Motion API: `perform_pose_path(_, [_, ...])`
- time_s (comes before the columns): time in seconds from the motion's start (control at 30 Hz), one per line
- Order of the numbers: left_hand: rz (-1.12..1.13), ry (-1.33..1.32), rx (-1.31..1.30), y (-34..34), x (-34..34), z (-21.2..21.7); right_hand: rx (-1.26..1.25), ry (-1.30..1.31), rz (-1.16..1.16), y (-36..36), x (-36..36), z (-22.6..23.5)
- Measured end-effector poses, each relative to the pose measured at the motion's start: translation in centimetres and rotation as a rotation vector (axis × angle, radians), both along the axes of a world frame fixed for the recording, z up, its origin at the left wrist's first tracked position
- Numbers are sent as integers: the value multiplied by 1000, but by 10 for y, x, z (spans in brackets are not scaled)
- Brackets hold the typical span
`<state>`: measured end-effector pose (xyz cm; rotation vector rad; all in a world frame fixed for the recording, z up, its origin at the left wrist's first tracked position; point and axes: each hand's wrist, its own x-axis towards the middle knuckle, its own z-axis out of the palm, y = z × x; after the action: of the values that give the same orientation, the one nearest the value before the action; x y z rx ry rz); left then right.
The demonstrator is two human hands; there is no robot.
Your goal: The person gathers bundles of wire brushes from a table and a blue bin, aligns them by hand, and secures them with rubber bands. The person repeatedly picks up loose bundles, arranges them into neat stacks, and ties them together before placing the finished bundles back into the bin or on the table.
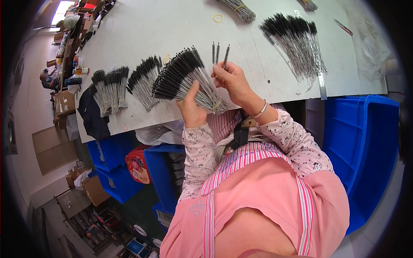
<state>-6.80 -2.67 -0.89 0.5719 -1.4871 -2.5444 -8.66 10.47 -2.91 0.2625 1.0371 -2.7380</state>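
Pinching three slim black-bristled brushes (218,51) with silver wire stems, the right hand (234,84) has its fingers nearly closed at frame centre. Left of it, the left hand (192,111) steadies a broad fan of matching brushes (184,74), thumb in front, other fingers mostly hidden, at the white counter (172,30). Counting or sorting seems underway; the next move likely calls for aligned stems.

Behind the fanned brushes (180,77), the left hand (192,108) loses all its fingers except the thumb. The right hand (231,81) covers part of the loose brushes' (218,51) wires. Beyond it, the top edge cuts off two bundles (243,13) (309,5). Far left of the left hand, a person (48,80) is too small and blurred for their work to be told.
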Motion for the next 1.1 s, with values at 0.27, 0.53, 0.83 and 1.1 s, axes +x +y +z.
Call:
perform_pose_path(0.27, [29, 75, -84, 10, 2, 9, 194, 89, -36, -5, 1, 11])
perform_pose_path(0.53, [70, 70, -46, 21, 3, 18, 154, 35, -109, -12, -2, 6])
perform_pose_path(0.83, [-3, 67, -79, 22, 3, 12, 161, -40, 107, -2, -6, 13])
perform_pose_path(1.1, [31, 48, 13, 20, 0, 8, -60, -105, 44, 5, -9, 17])
